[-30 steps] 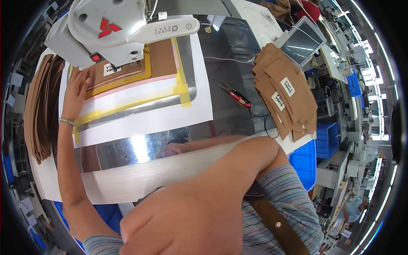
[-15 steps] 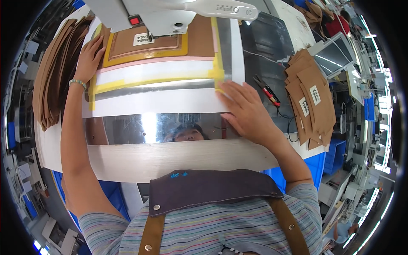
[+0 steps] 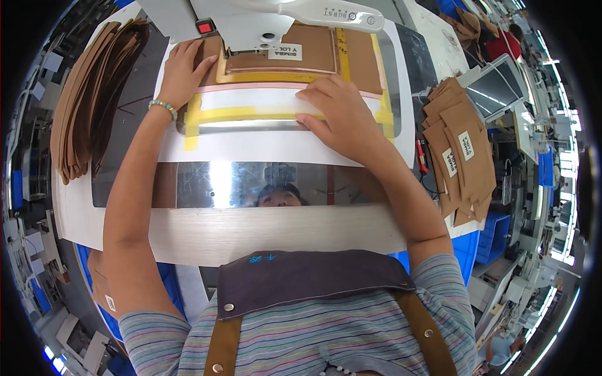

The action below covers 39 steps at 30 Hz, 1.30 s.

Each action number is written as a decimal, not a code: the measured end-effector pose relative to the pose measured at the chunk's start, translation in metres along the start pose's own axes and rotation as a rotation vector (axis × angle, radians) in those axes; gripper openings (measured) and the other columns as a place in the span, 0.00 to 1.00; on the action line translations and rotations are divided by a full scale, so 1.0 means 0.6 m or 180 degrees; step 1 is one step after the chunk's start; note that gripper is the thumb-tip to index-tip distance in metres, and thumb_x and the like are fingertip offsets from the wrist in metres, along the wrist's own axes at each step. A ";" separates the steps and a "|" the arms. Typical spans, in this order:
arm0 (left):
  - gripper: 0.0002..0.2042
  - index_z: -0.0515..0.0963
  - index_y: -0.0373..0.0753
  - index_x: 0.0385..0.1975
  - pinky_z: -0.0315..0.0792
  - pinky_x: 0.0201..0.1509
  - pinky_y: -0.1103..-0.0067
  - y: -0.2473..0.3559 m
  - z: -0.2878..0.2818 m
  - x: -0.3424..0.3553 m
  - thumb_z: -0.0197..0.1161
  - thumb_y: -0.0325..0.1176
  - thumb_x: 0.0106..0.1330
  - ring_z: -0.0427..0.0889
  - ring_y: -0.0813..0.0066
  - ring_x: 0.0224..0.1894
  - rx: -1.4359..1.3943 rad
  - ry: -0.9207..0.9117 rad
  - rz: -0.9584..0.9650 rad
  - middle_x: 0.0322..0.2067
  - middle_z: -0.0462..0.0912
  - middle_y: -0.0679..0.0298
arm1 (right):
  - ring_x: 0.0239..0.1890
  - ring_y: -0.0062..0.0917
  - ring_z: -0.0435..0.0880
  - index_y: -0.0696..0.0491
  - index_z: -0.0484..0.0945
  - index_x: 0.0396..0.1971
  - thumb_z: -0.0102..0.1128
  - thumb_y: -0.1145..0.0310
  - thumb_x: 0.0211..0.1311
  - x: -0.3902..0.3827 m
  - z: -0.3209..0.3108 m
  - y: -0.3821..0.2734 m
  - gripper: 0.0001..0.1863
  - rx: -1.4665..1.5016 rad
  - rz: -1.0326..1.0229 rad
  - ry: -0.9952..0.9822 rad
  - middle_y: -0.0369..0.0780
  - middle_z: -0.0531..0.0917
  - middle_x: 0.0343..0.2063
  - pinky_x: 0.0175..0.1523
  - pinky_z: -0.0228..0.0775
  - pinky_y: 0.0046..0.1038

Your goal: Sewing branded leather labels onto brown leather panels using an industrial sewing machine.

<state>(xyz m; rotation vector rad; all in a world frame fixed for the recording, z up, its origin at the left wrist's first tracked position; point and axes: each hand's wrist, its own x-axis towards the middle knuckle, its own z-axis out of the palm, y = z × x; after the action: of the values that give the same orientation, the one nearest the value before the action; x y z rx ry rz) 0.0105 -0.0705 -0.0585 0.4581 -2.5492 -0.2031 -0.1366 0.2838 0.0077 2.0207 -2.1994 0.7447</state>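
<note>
My left hand (image 3: 183, 74) lies flat with spread fingers at the left edge of a white sheet (image 3: 244, 143) edged with yellow tape. My right hand (image 3: 342, 116) rests on the sheet's front part, fingers stretched and slightly bent, its fingertips near a yellow frame (image 3: 266, 78). Inside that frame is a brown panel (image 3: 320, 57) bearing a white printed label (image 3: 285, 52). A pink strip runs along the panel's front edge. Above the frame's left part stands the white sewing machine head (image 3: 251, 31), its needle area close to the panel. Neither hand grips anything.
Long brown pieces (image 3: 88, 106) are stacked at the left. On the right lies a pile of brown labelled pieces (image 3: 467, 144), beside red-handled snips (image 3: 421, 156) and a tilted screen (image 3: 495, 88). A shiny metal plate (image 3: 282, 185) reaches toward the table's near edge. Blue bins (image 3: 492, 238) stand below.
The white sheet, frame and brown panel have slid right under the machine head. My left hand moved right with them; my right hand shifted from the sheet's right corner inward to the front of the frame.
</note>
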 end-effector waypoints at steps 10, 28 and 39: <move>0.20 0.79 0.37 0.55 0.68 0.62 0.55 0.077 0.079 0.014 0.72 0.38 0.67 0.75 0.48 0.61 -0.0025 0.0418 -0.0193 0.52 0.82 0.55 | 0.50 0.42 0.81 0.56 0.82 0.42 0.68 0.66 0.67 -0.010 -0.009 0.043 0.10 0.0486 0.0543 -0.0275 0.44 0.83 0.42 0.56 0.72 0.41; 0.09 0.82 0.39 0.45 0.79 0.45 0.60 -0.048 -0.114 0.002 0.66 0.32 0.67 0.87 0.48 0.40 0.0381 0.1126 -0.0718 0.34 0.87 0.52 | 0.75 0.44 0.68 0.48 0.81 0.66 0.69 0.58 0.69 -0.161 -0.029 -0.051 0.27 -0.0577 0.0420 -0.0512 0.43 0.72 0.75 0.77 0.59 0.55; 0.20 0.83 0.32 0.63 0.78 0.57 0.84 -0.051 -0.587 -0.393 0.70 0.23 0.71 0.86 0.80 0.53 -0.0957 0.2101 -0.2121 0.56 0.89 0.62 | 0.55 0.44 0.81 0.58 0.84 0.45 0.69 0.78 0.64 -0.168 -0.022 -0.048 0.11 0.0464 0.0536 0.0077 0.46 0.83 0.51 0.62 0.72 0.40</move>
<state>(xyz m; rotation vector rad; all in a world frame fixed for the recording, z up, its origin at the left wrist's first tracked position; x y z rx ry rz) 0.3951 -0.0317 0.1179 1.0406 -1.6253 -0.5590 -0.0990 0.3813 -0.0084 1.8918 -2.3890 0.9686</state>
